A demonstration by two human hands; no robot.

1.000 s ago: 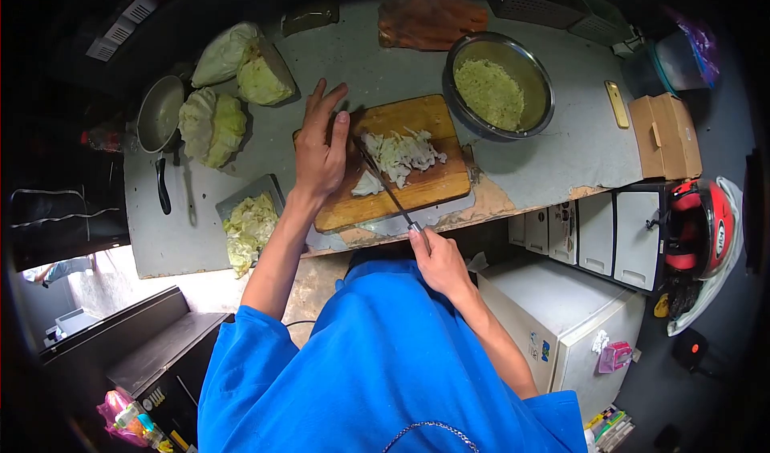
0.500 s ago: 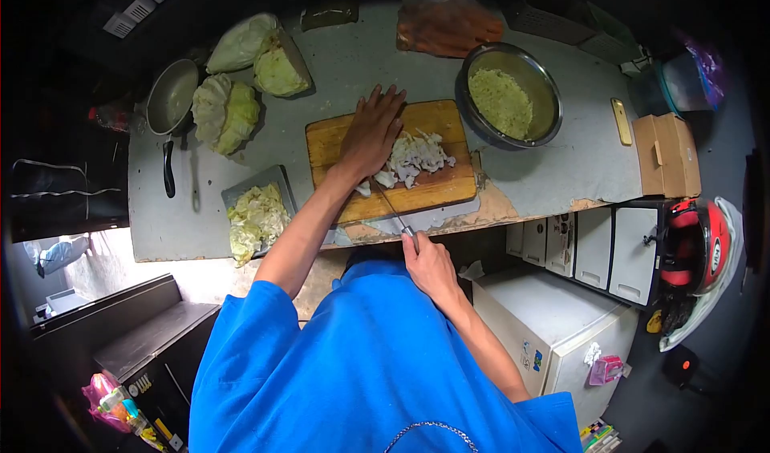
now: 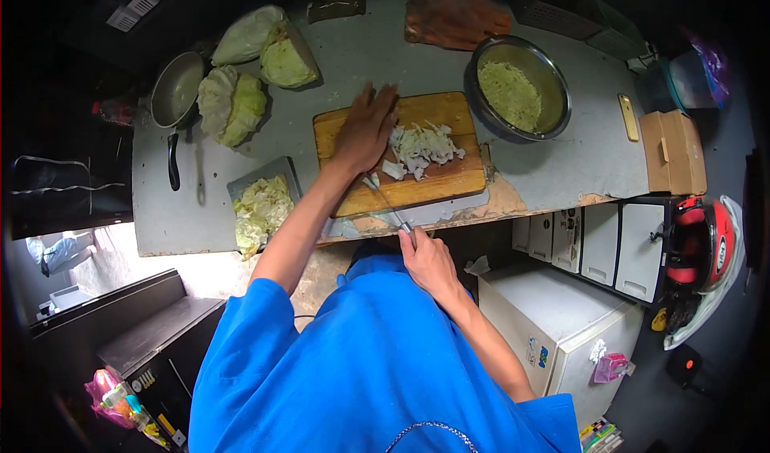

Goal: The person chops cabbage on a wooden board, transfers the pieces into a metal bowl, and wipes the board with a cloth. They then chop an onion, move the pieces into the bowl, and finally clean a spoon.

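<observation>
My left hand (image 3: pixel 366 135) lies over the left part of the wooden cutting board (image 3: pixel 461 182), fingers stretched out toward its far edge. Beside it, on the right, is a pile of chopped pale cabbage (image 3: pixel 425 148), with a few loose bits closer to me. My right hand (image 3: pixel 431 261) is wrapped round the handle of a knife (image 3: pixel 393 208) at the table's near edge. The blade points away from me, low over the board, and its tip end is by my left wrist. Whether the left palm touches the blade or cabbage is hidden.
A steel bowl (image 3: pixel 565 104) of finely chopped cabbage stands right of the board. Cabbage heads (image 3: pixel 231 107) and a frying pan (image 3: pixel 175 92) are at left, cabbage leaves (image 3: pixel 262 210) on a grey tray nearer. Bagged carrots (image 3: pixel 457 24) lie behind; a phone (image 3: pixel 627 118) lies right.
My left hand has slid a little to the left across the board, away from the chopped pile. My right hand keeps its hold on the knife. The whole view has shifted slightly.
</observation>
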